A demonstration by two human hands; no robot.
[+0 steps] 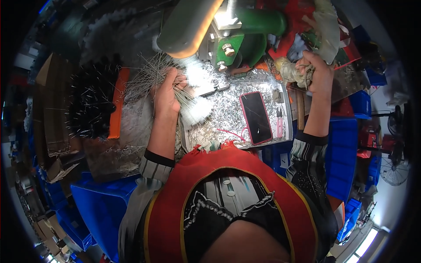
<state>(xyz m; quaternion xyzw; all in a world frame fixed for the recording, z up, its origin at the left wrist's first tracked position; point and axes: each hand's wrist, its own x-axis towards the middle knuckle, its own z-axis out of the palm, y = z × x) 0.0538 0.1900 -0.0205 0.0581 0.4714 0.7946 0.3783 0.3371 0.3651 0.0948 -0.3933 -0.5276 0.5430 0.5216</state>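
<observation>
My left hand (167, 94) is closed around a bunch of thin metal wires (147, 72). Their ends fan out to the left above the worktable, and some stick out below the fist. At the right, my right hand (316, 72) grips a crumpled pale cloth bundle (289, 72); what lies inside it, if anything, is hidden. A wooden handle (300, 107) shows just below that bundle. Between my hands sits a shallow tray (287, 125) strewn with short metal bits. On it lie a phone with a red case (256, 117) and a small pink tool (279, 122).
A green bolted machine (234, 48) stands ahead under a bright lamp (188, 28). To the left, an orange-edged container (117, 105) holds many black-ended pieces. Blue bins (103, 206) flank me, and a cardboard box (50, 109) stands far left. Red cloth (298, 17) hangs at the upper right.
</observation>
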